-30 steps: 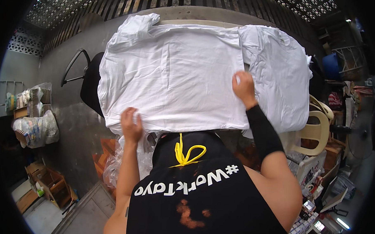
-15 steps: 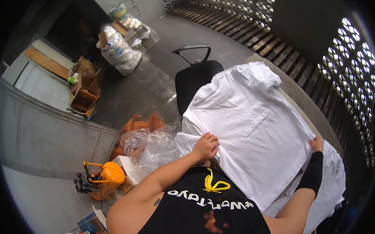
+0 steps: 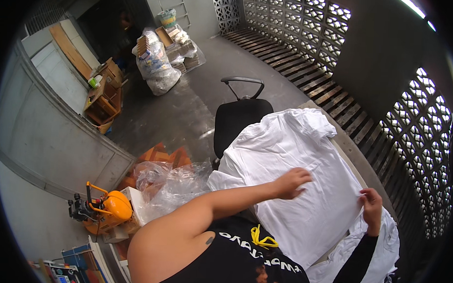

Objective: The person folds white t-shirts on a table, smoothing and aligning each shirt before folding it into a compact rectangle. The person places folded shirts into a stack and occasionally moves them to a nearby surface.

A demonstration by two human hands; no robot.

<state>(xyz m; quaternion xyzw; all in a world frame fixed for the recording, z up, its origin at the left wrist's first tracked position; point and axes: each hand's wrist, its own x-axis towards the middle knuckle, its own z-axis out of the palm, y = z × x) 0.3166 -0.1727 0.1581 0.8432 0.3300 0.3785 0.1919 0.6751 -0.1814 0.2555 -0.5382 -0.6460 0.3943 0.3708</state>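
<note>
A white T-shirt [image 3: 286, 143] lies spread out before me, with creases across its body and a sleeve at the far right. My left hand [image 3: 293, 183] is over the middle of the shirt, fingers loosely apart and holding nothing; whether it touches the cloth I cannot tell. At the shirt's right edge, the fingers of my right hand [image 3: 371, 206] pinch the fabric. More white cloth [image 3: 382, 247] lies bunched beneath and beside my right forearm, which wears a black sleeve.
Beyond the shirt stands a black office chair [image 3: 242, 119] with an armrest. Clear plastic sheeting [image 3: 172, 187] lies to the left, near an orange air compressor [image 3: 115, 206]. Farther off are a filled plastic sack [image 3: 159, 69], a wooden cabinet [image 3: 104, 97] and slatted wood [image 3: 333, 95] along the wall.
My left hand has let go of the shirt's near left part and moved right, over its middle. My right hand still grips the right edge. The view has shifted.
</note>
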